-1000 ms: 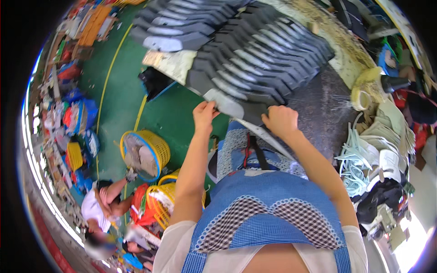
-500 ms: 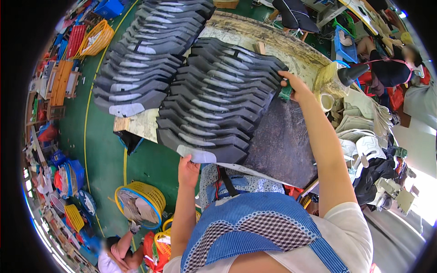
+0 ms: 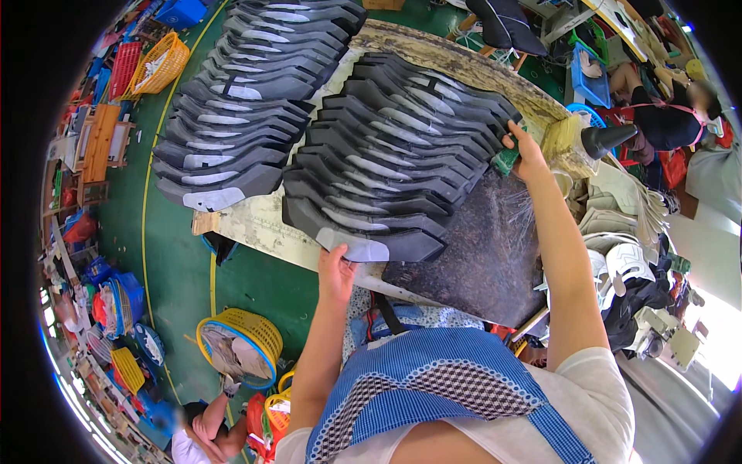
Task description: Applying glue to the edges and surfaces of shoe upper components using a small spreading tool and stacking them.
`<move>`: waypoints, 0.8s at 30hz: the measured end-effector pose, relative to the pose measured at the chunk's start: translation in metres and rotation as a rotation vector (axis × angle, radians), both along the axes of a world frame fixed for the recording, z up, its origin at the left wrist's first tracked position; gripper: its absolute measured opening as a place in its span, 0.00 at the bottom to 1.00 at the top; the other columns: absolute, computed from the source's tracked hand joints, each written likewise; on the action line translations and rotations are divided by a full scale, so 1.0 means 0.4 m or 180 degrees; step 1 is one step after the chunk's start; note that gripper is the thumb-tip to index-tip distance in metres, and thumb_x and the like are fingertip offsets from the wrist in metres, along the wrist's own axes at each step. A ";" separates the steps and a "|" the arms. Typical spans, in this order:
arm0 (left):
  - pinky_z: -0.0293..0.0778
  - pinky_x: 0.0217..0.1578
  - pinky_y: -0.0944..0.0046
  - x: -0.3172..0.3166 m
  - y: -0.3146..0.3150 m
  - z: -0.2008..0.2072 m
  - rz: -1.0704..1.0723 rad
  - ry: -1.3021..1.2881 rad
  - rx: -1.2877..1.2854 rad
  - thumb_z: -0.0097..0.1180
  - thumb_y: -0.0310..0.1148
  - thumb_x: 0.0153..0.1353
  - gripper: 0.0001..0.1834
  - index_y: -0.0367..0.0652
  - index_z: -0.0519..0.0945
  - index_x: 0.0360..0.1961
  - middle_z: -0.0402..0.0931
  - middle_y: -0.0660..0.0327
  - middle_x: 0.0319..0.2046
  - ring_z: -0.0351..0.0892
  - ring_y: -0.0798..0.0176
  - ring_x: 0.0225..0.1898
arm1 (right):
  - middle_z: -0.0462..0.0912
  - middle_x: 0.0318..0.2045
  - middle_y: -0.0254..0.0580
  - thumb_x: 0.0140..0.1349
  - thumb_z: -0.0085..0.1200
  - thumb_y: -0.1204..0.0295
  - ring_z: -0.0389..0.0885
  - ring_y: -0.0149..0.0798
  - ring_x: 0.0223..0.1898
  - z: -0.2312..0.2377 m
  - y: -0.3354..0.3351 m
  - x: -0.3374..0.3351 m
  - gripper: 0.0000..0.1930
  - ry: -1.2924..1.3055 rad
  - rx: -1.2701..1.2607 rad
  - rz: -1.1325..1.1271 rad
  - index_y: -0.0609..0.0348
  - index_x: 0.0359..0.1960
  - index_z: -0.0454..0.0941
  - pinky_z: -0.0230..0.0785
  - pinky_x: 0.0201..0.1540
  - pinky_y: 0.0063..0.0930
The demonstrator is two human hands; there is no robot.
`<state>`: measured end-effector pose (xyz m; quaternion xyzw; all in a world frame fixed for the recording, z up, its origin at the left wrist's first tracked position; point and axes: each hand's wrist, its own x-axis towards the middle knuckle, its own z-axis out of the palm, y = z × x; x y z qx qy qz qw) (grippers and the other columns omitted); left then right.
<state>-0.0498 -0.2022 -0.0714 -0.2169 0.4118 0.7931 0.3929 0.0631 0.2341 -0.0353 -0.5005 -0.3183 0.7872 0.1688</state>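
A fanned row of overlapping, wing-shaped black pieces with grey middle panels [image 3: 386,166] lies on the worktable [image 3: 263,224]. My left hand [image 3: 337,274] is closed on the nearest piece, thumb on top at its grey panel and fingers below the edge. My right hand [image 3: 527,153] is at the row's far right end, its fingertips bent against the pieces' edge. Under those fingers is a small dark-green object [image 3: 506,160], held against the row; its kind is unclear. A second row of similar pieces [image 3: 224,155] lies to the left, with a narrow gap between the rows.
A dark, worn board [image 3: 483,247] covers the table's right part. A black cone [image 3: 607,141] projects from a yellowish block at the right, near stacked pale pieces [image 3: 618,205]. A yellow basket [image 3: 251,332] stands on the floor at left. Other people sit at the right and lower left.
Both hands have moved to the right, and the row between them has shifted right and slightly away from me. The gap to the left row has widened.
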 end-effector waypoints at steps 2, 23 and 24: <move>0.78 0.47 0.61 -0.042 -0.020 -0.007 -0.0492 0.0102 -0.0467 0.55 0.25 0.59 0.21 0.46 0.69 0.54 0.76 0.63 0.46 0.80 0.64 0.45 | 0.65 0.15 0.25 0.71 0.48 0.57 0.62 0.26 0.17 0.031 0.011 0.018 0.12 -0.0063 0.0126 0.0205 0.48 0.35 0.68 0.62 0.20 0.24; 0.72 0.57 0.59 -0.007 -0.275 0.041 -0.0699 0.0383 -0.1305 0.53 0.43 0.67 0.26 0.41 0.68 0.61 0.74 0.53 0.55 0.75 0.58 0.57 | 0.81 0.15 0.44 0.61 0.59 0.62 0.83 0.37 0.19 0.048 -0.005 0.425 0.16 -0.2139 0.3256 -0.0355 0.66 0.29 0.80 0.74 0.27 0.31; 0.72 0.57 0.59 0.011 -0.304 0.047 -0.0643 0.0399 -0.1348 0.53 0.43 0.67 0.26 0.41 0.68 0.61 0.74 0.53 0.55 0.75 0.58 0.57 | 0.81 0.16 0.44 0.59 0.61 0.63 0.84 0.38 0.20 0.035 0.001 0.435 0.14 -0.2207 0.3400 -0.0272 0.65 0.29 0.80 0.73 0.27 0.31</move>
